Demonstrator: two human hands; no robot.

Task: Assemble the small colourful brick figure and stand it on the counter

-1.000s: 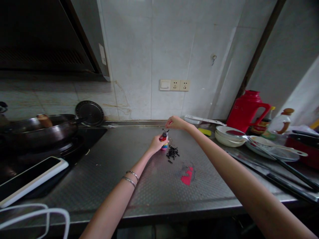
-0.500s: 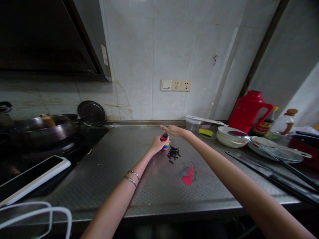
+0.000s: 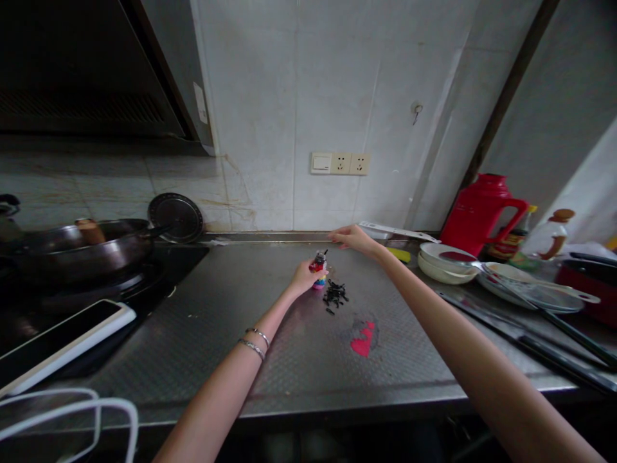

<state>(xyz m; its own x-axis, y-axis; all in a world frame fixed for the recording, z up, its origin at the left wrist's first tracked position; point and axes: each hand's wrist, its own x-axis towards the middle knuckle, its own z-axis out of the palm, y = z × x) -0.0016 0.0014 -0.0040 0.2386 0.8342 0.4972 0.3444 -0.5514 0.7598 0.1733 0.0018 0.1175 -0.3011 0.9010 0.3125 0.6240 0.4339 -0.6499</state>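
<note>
My left hand is wrapped round a small bottle filled with bands of red, yellow, blue and pink, upright on the metal counter. A thin dark piece sticks up from its top. Above and to the right of the bottle hovers my right hand, fingers loosely apart and no object visible in it. Close beside the bottle lies a small heap of short black pieces. Nearer the front edge is a pinkish-red heart-like patch on the counter.
To the left are a stove with a pan and a white-edged dark device. On the right stand a red thermos, stacked bowls, a yellow sponge and long dark-handled utensils. The wall holds sockets.
My right hand has lifted off the bottle's top and moved right, uncovering the bottle's mouth and the dark piece there. My left hand keeps its hold on the bottle.
</note>
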